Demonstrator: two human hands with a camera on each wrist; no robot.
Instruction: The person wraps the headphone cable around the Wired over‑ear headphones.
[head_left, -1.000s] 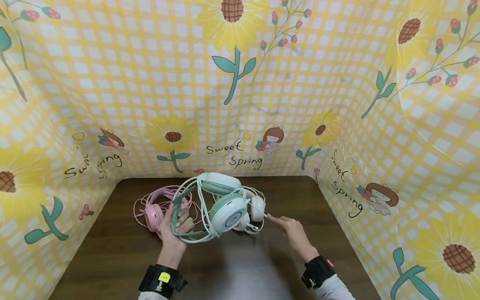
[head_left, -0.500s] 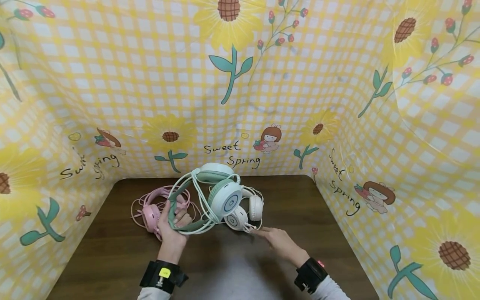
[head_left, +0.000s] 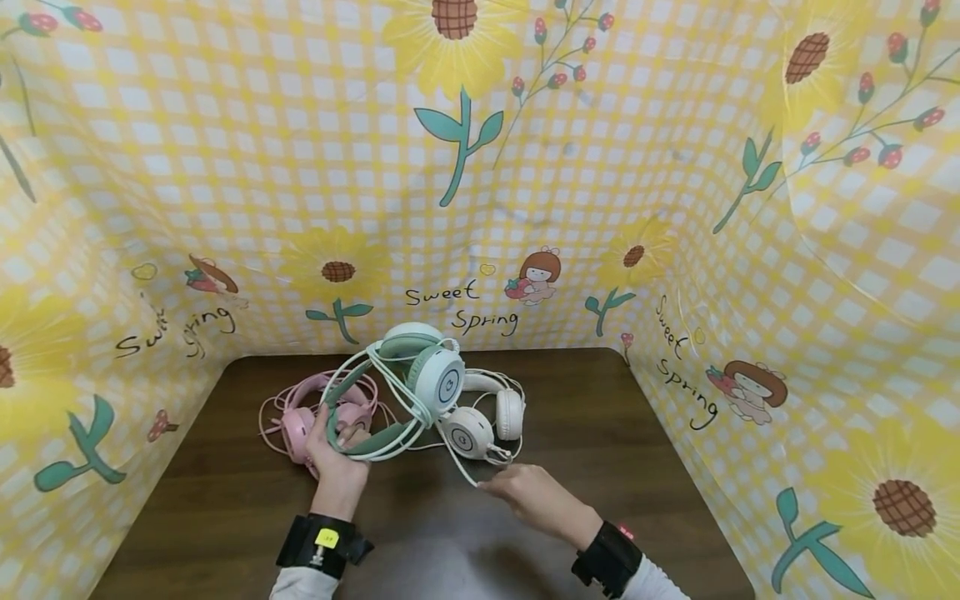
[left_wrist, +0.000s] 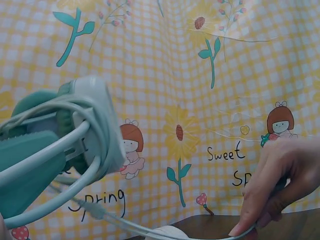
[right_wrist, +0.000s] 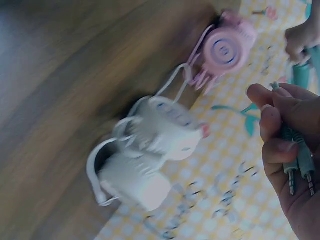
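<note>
Brown table [head_left: 420,525]; green headphones [head_left: 438,380], apparently aloft, between left hand [head_left: 337,460] gripping headband [head_left: 382,439] and right hand [head_left: 536,497] pinching cable [left_wrist: 97,210].

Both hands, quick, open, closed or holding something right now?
Left hand: closed, holding the green headphones.
Right hand: closed, holding two green cable plugs.

You are getting a bright, fairly even head view, with a pale glare shining on the tabletop [head_left: 420,546] and a soft shadow falling below your right hand [head_left: 536,504]. The checked cloth [head_left: 337,167] is stretching toward the edges. Your left wrist view is looking dimmer and cooler; your right wrist view is blurring the white headphones [right_wrist: 150,145] and washing out one cup.
</note>
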